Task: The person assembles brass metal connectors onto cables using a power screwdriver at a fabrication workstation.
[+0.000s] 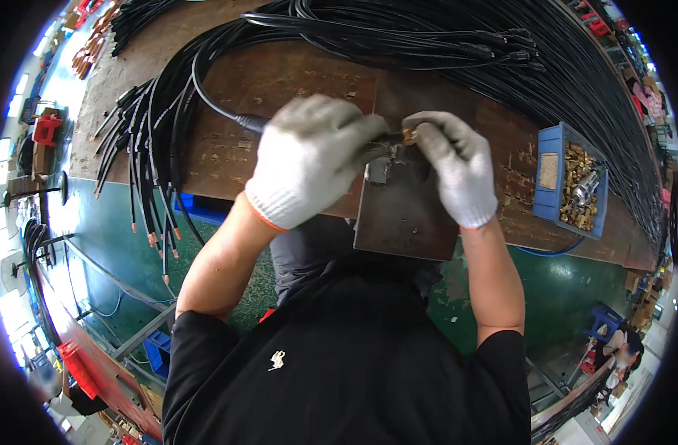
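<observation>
The left hand [302,159], in a coarse white knit glove with grey-soiled fingers, is closed around a smooth, round black cable [220,110], and the fingers of the similarly gloved right hand [460,167] pinch a small brass fitting [408,136] at the cable's end. Both parts are located above a flat, dark plate [405,219] on the scuffed brown tabletop [224,159]. At right, a rectangular blue plastic bin [545,204] contains shiny brass pieces [576,163].
</observation>
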{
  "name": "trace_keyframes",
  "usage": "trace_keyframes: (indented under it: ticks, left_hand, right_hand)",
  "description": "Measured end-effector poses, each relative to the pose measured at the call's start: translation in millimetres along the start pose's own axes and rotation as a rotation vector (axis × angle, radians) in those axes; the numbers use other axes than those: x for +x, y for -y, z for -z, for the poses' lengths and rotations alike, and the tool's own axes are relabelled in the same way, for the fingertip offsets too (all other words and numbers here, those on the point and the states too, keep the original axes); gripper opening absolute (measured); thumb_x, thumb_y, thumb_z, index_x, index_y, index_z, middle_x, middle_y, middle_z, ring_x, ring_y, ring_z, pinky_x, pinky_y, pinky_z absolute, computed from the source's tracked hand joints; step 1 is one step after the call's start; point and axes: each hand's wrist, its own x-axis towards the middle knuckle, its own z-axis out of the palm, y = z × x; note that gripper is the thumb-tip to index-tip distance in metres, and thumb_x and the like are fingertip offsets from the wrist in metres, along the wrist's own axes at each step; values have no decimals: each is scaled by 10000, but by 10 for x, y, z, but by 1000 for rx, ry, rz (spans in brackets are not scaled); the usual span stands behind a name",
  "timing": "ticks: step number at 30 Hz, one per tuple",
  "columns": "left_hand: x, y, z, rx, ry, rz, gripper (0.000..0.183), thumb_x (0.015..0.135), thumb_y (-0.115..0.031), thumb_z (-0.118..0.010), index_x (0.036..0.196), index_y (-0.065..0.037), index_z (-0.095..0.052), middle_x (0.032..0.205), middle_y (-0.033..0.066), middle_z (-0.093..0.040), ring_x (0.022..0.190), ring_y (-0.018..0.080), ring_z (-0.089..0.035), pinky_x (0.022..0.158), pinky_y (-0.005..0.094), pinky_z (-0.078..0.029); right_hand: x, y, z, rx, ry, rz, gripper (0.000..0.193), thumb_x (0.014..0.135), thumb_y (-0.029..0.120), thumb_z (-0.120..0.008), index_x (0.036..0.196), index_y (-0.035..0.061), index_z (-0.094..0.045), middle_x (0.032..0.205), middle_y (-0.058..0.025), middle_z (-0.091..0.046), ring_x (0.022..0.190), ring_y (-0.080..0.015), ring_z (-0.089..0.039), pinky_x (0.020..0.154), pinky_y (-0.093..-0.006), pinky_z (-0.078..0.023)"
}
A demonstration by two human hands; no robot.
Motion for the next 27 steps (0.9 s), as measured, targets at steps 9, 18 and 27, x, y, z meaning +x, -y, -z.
trace_keyframes:
  ticks: [9,18,27]
  left_hand:
    - [-258,504,499,358,65,199,591,776,-211,-902,1340,-149,-739,1354,86,-707,1324,342,-631,1111,485,-509]
    - [-29,49,311,-17,49,141,512,770,-128,-841,1268,-47,-754,1112,151,-787,1058,358,-759,941,448,-595]
    - [18,-31,217,-212,55,75,450,838,-130,-826,1268,-59,-714,1055,145,-788,1038,372,-778,951,469,-607]
  right_hand:
    - [75,313,260,258,-91,-14,218,1091,167,-694,1205,-7,-760,927,-72,-763,745,-86,-696,584,-230,-543]
    - [-195,380,147,-74,98,441,218,998,-18,-732,1216,-20,-734,1094,-135,-803,892,-138,-766,753,-271,-630]
    - [-192,344,146,-75,9,542,247,959,48,-825,1192,13,-752,1062,-108,-814,922,-168,-809,794,-279,-666]
